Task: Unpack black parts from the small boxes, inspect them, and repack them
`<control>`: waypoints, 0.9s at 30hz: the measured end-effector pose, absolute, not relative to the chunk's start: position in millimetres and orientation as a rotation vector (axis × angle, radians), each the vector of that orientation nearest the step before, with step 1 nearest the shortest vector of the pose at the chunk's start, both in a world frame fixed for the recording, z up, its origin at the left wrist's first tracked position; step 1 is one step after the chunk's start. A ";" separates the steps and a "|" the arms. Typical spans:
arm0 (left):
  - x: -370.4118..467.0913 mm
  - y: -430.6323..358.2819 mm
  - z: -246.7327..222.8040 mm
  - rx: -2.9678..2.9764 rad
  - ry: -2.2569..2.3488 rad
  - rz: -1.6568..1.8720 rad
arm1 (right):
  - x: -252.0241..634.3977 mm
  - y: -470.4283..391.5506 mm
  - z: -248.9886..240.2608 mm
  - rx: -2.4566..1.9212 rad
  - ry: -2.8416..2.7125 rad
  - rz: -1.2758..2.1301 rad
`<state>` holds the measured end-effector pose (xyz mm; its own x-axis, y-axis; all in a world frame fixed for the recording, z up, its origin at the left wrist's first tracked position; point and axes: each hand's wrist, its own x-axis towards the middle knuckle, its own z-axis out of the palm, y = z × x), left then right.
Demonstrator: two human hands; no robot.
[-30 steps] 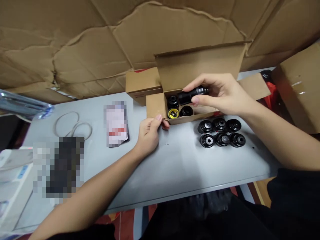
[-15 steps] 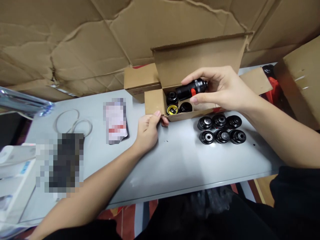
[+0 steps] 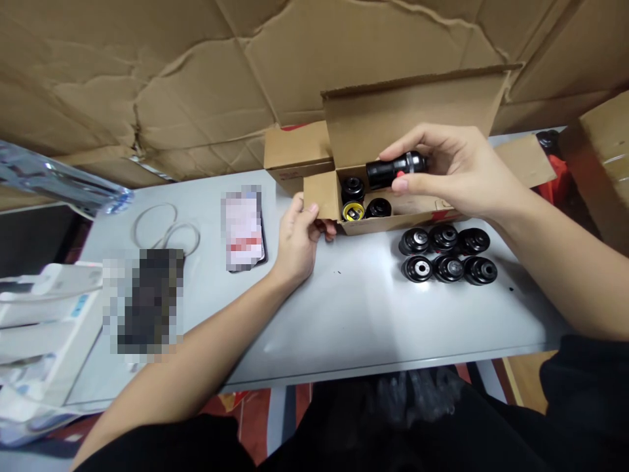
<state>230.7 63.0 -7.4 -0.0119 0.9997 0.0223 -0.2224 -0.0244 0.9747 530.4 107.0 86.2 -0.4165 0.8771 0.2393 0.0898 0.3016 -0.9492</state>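
In my right hand (image 3: 452, 167), fingers and thumb pinch a black cylinder (image 3: 388, 172) with a ringed end and a small red part, its exact kind unclear. It hangs nearly level over the open cardboard box (image 3: 388, 223). My left hand (image 3: 299, 239) grips the box's left side flap (image 3: 320, 195), thumb on top and some fingers curled below. Inside the box, at its left end, stand a black cylinder (image 3: 352, 189), one with a yellow ring (image 3: 353, 212) and another black one (image 3: 378, 208). In front of the box, several similar black cylinders (image 3: 448, 267) stand upright in two rows.
Behind the flap is a second, smaller box (image 3: 297, 147). A phone (image 3: 246, 229) lies to the left, near a blurred dark object (image 3: 152, 298) and a looped cable (image 3: 189, 236). White trays (image 3: 59, 328) stand far left. Large cardboard (image 3: 196, 78) rises behind the table.
The view has shifted, so most things appear further right. Relative to the box, the cylinder in my right hand has moved slightly up and right and levelled. My left hand still holds the flap.
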 end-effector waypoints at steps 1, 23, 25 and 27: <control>229.5 65.0 -11.5 1.055 1.010 1.354 | 530.5 107.5 85.7 -0.870 -1.740 1.187; 219.1 64.1 -46.8 1.379 0.892 1.262 | 536.0 89.8 86.3 -0.917 -2.013 0.607; 219.2 62.6 -45.4 1.378 0.921 1.282 | 536.3 89.0 82.8 -0.935 -2.044 0.445; 219.3 61.4 -44.2 1.385 0.952 1.297 | 536.4 87.6 80.9 -0.952 -2.077 0.346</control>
